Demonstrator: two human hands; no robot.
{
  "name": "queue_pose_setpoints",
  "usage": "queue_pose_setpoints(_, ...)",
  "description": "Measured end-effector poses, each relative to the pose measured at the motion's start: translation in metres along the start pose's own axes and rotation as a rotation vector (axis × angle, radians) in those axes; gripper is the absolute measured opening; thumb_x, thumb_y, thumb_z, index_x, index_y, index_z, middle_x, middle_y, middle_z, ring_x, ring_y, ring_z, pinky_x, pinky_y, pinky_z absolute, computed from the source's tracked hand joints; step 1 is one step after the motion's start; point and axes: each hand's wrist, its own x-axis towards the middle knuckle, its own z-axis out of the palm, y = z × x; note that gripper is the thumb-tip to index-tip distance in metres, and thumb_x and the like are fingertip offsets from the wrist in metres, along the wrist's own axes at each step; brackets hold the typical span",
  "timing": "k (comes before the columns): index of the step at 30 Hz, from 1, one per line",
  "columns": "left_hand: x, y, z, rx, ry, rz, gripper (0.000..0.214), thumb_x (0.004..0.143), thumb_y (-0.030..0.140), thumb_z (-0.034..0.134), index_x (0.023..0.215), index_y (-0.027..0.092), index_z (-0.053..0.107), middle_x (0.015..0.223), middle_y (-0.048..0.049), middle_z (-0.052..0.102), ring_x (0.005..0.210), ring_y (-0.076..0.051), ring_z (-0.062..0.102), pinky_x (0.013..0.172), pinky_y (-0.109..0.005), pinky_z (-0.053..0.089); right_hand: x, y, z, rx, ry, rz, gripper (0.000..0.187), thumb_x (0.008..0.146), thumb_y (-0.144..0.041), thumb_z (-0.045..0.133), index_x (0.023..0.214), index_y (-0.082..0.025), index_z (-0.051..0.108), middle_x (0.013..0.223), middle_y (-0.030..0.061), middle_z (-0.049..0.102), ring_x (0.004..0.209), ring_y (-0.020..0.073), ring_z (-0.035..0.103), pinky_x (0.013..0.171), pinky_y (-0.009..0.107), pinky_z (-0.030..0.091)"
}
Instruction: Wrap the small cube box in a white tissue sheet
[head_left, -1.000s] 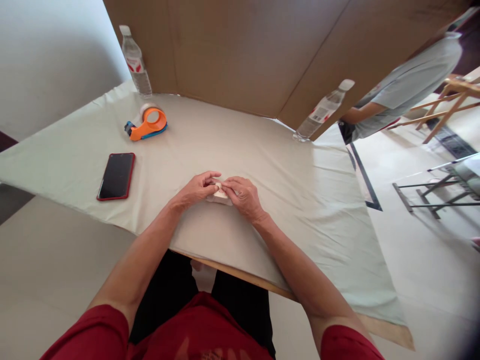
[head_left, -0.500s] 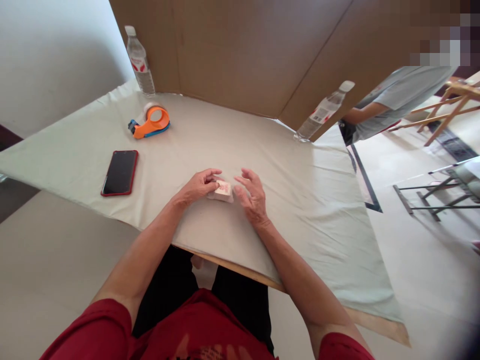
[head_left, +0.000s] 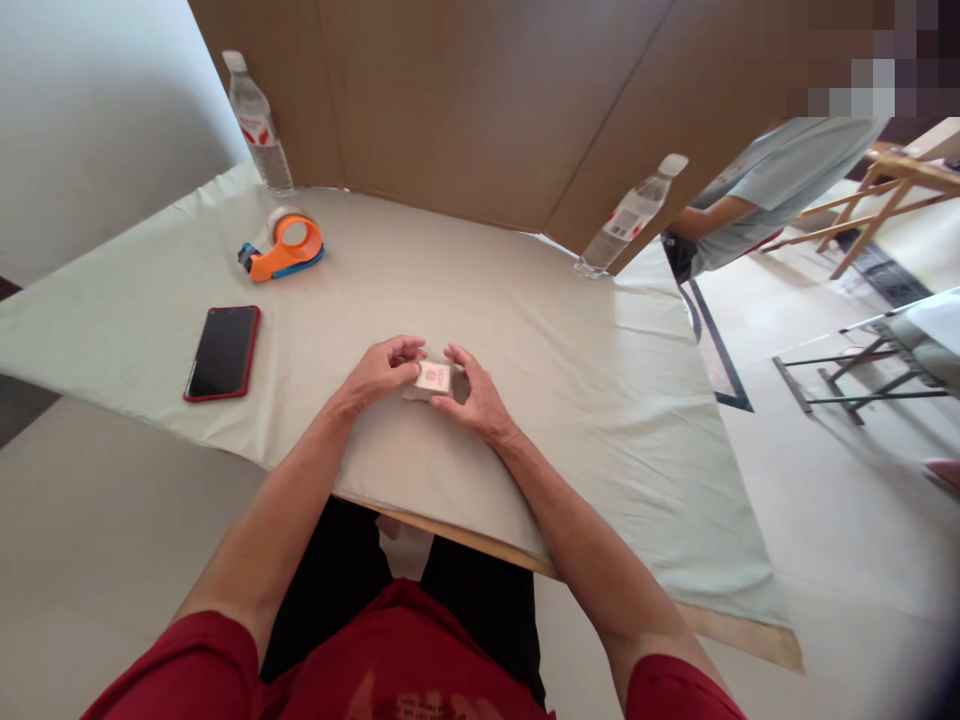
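Note:
A small white pack with red print on top (head_left: 434, 377), like a deck of cards, lies on the cloth-covered table in front of me. My left hand (head_left: 384, 372) grips its left end, the thumb on the near upper edge and the fingers curled around the far side. My right hand (head_left: 474, 394) is curved around the right end, thumb at the near side and fingers at the far side, spread apart. A gap shows between its palm and the pack. Whether the right thumb touches the pack, I cannot tell.
A red-cased phone (head_left: 222, 353) and an orange tape dispenser (head_left: 289, 247) lie to the left. Water bottles stand at the back left (head_left: 259, 125) and back right (head_left: 630, 218), against a tall cardboard panel (head_left: 465, 110). Beyond it, a person in a grey shirt (head_left: 795, 180) is at the right.
My right hand has moved in closer around the right end of the pack. My left hand keeps its hold. The whole view has shifted slightly.

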Motion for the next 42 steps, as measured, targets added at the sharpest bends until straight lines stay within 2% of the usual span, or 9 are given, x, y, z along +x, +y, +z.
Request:
queue_pose_setpoints(4, 0.0, -0.002, 0.003, 0.016, -0.06, 0.024, 0.056, 0.07, 0.03, 0.067, 0.123, 0.012, 0.064, 0.11, -0.0109, 0.071, 0.087, -0.018, 0.067, 0.075, -0.029, 0.052, 0.002, 0.002, 0.007, -0.029, 0.009, -0.045, 0.075, 0.078, -0.047, 0.073, 0.145, -0.024, 0.046, 0.131, 0.0142, 0.066, 0.12, 0.0312, 0.062, 0.106, 0.05, 0.045)
queue_pose_setpoints(10, -0.001, -0.004, 0.005, 0.013, -0.116, 0.034, 0.053, 0.072, 0.028, 0.066, 0.123, 0.014, 0.065, 0.107, -0.0093, 0.07, 0.083, -0.016, 0.065, 0.071, -0.026, 0.05, -0.004, -0.006, 0.003, -0.107, 0.022, -0.064, 0.066, 0.078, -0.048, 0.072, 0.136, -0.023, 0.054, 0.123, 0.0129, 0.069, 0.112, 0.0312, 0.064, 0.102, 0.05, 0.046)
queue_pose_setpoints(14, -0.002, -0.001, 0.005, 0.002, -0.095, 0.007, 0.054, 0.07, 0.029, 0.067, 0.121, 0.013, 0.066, 0.106, -0.0097, 0.07, 0.085, -0.017, 0.065, 0.073, -0.028, 0.051, -0.006, -0.011, -0.005, -0.016, -0.012, -0.02, 0.065, 0.082, -0.058, 0.066, 0.137, -0.025, 0.053, 0.128, 0.0122, 0.067, 0.117, 0.0306, 0.063, 0.105, 0.049, 0.045)
queue_pose_setpoints(17, -0.001, -0.001, 0.004, -0.003, -0.055, 0.017, 0.054, 0.069, 0.029, 0.066, 0.12, 0.013, 0.067, 0.107, -0.0097, 0.071, 0.087, -0.018, 0.065, 0.078, -0.03, 0.052, -0.007, -0.014, -0.009, 0.021, 0.031, 0.016, 0.059, 0.086, -0.061, 0.062, 0.133, -0.025, 0.056, 0.136, 0.0127, 0.063, 0.124, 0.0306, 0.059, 0.107, 0.05, 0.044)
queue_pose_setpoints(24, 0.003, -0.003, 0.002, -0.036, 0.037, 0.044, 0.051, 0.068, 0.029, 0.064, 0.116, 0.011, 0.068, 0.106, -0.0101, 0.073, 0.099, -0.021, 0.066, 0.093, -0.035, 0.05, -0.007, -0.011, -0.006, 0.008, 0.131, -0.047, 0.044, 0.088, -0.049, 0.065, 0.124, -0.025, 0.063, 0.132, 0.012, 0.065, 0.126, 0.0293, 0.058, 0.107, 0.05, 0.045)
queue_pose_setpoints(29, 0.002, -0.002, 0.003, -0.01, 0.009, 0.041, 0.05, 0.067, 0.025, 0.063, 0.115, 0.013, 0.069, 0.104, -0.0086, 0.073, 0.092, -0.019, 0.066, 0.088, -0.034, 0.051, -0.006, -0.008, -0.005, -0.026, 0.191, -0.148, 0.032, 0.088, -0.044, 0.067, 0.115, -0.027, 0.069, 0.127, 0.0111, 0.067, 0.123, 0.027, 0.061, 0.109, 0.049, 0.046)
queue_pose_setpoints(37, -0.001, 0.003, 0.005, -0.018, -0.063, 0.01, 0.048, 0.067, 0.026, 0.063, 0.113, 0.013, 0.069, 0.096, -0.0062, 0.072, 0.08, -0.016, 0.064, 0.074, -0.028, 0.05, -0.004, -0.013, -0.002, -0.203, 0.153, -0.225, 0.025, 0.091, -0.044, 0.062, 0.103, -0.027, 0.076, 0.132, 0.0118, 0.065, 0.125, 0.0314, 0.059, 0.109, 0.054, 0.042)
queue_pose_setpoints(39, 0.0, 0.003, 0.005, -0.018, -0.039, 0.009, 0.047, 0.066, 0.025, 0.063, 0.111, 0.013, 0.07, 0.096, -0.0059, 0.071, 0.081, -0.016, 0.064, 0.077, -0.029, 0.05, -0.004, -0.013, -0.006, -0.135, 0.166, -0.207, 0.026, 0.092, -0.045, 0.061, 0.104, -0.026, 0.076, 0.134, 0.0114, 0.064, 0.125, 0.0303, 0.059, 0.11, 0.053, 0.042)
queue_pose_setpoints(42, 0.002, 0.002, 0.003, -0.013, 0.056, 0.018, 0.045, 0.065, 0.024, 0.062, 0.107, 0.013, 0.071, 0.095, -0.0059, 0.072, 0.085, -0.017, 0.064, 0.083, -0.031, 0.05, -0.003, -0.008, -0.017, 0.034, 0.271, -0.11, 0.029, 0.093, -0.045, 0.059, 0.111, -0.027, 0.073, 0.132, 0.0104, 0.065, 0.125, 0.0274, 0.06, 0.105, 0.049, 0.047)
